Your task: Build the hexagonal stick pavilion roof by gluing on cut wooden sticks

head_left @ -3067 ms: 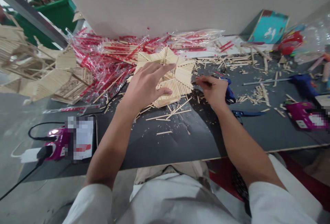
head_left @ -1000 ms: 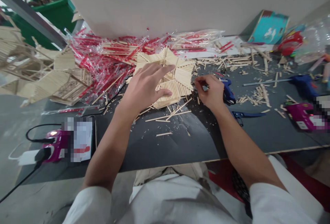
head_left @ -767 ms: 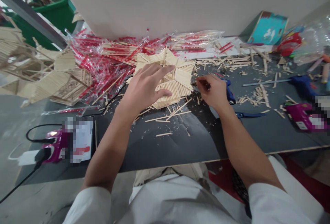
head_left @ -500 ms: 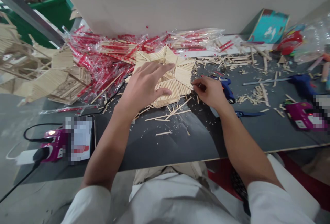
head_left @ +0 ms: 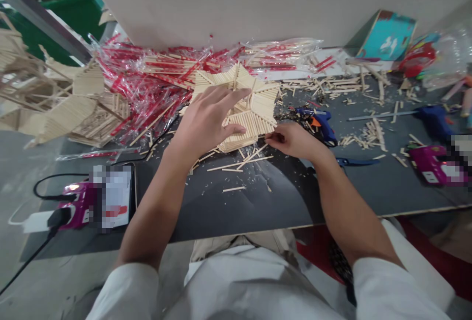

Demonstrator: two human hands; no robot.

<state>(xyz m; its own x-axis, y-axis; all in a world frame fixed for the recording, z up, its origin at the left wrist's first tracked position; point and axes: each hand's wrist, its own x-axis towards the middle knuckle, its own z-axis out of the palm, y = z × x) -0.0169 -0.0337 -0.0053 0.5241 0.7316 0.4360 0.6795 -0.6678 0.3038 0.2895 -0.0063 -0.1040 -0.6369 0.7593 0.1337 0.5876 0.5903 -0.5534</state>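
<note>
My left hand lies over the left side of a star-shaped model made of thin wooden sticks. Its index finger and thumb are spread apart on the model's top, around its centre; the other fingers reach over the far left. At the model's front right edge is my right hand, its fingertips pinched together; anything small between them is hidden. Just beyond that hand lies a blue glue gun with an orange trigger. Several loose wooden sticks lie in front of the model.
Red-and-clear plastic packets of sticks are heaped behind and left. A larger stick model stands at left. Purple power boxes sit at both sides. Blue-handled scissors or pliers and a second glue gun lie right.
My right hand has moved left and toward me, from the model's right side to its front right edge, uncovering the glue gun. My left hand stays on the model.
</note>
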